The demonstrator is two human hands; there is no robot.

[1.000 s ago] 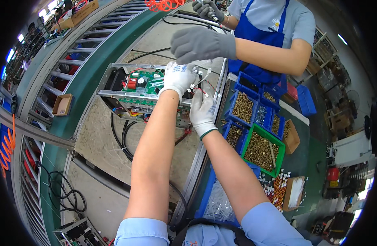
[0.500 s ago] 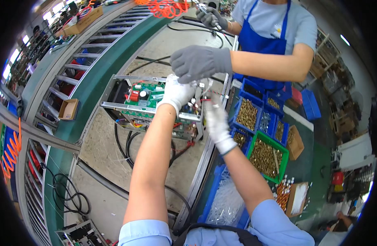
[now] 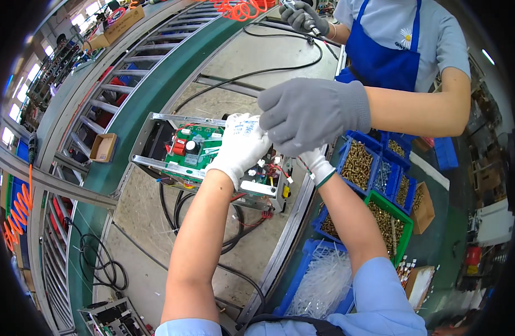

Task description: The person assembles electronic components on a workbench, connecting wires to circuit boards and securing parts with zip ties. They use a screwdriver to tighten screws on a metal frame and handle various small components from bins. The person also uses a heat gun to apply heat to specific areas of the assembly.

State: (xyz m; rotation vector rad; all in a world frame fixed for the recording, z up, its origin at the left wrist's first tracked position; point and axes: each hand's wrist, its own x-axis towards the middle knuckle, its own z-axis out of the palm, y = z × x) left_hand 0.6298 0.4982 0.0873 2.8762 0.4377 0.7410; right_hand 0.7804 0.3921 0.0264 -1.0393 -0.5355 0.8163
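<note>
My left hand, in a white glove, is over the right half of an open metal-framed electronics unit. Its fingers curl inward; what they grip, if anything, is hidden. A green circuit board with red parts and a black round one shows beside it. My right hand, also white-gloved, is just past the unit's right end. Its fingers disappear behind a co-worker's grey-gloved hand, which reaches in from the right. Thin wires with white connectors stick up from the unit near my right hand.
Right of the workbench stand blue bins of brass-coloured fasteners, a green bin and a blue tray of clear plastic strips. Black cables cross the bench. Leftward runs a roller conveyor with a small cardboard box.
The view has shifted. My right hand has moved away from the unit's right end, and the co-worker's grey glove has come right and nearer, covering its fingers. My left hand stays over the unit.
</note>
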